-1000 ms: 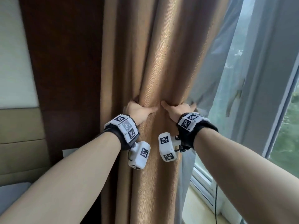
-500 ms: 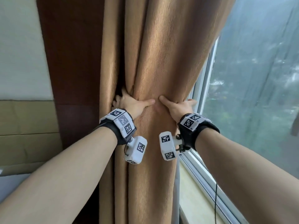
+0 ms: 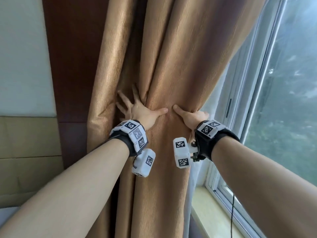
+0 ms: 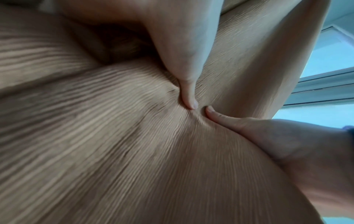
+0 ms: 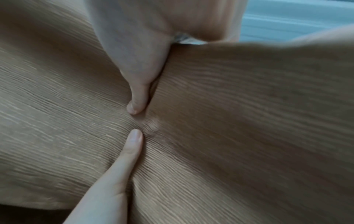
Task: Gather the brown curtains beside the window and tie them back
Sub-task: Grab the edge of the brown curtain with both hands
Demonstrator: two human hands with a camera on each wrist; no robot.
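Observation:
The brown curtain point(image 3: 180, 57) hangs in thick vertical folds between a dark wood panel and the window, pinched in at waist height. My left hand point(image 3: 142, 107) lies against it with fingers spread over the left folds and its thumb stretched rightward on the front. My right hand point(image 3: 190, 115) grips the bundle's right edge, thumb on the front and fingers wrapped behind, out of sight. Both thumb tips nearly meet. The left wrist view shows the left thumb point(image 4: 188, 97) and right thumb point(image 4: 212, 113) pressing into the ribbed fabric point(image 4: 134, 144). No tie-back is visible.
The window point(image 3: 283, 100) with its white frame stands to the right, above a pale sill point(image 3: 214, 212). A black cable point(image 3: 232, 212) hangs down by the sill. On the left are a dark wood panel point(image 3: 72, 48) and a tan padded wall section point(image 3: 29, 143).
The gathered curtain has moved left, away from the glass, and the grey sheer no longer covers the window. My left fingers have spread out over the left folds.

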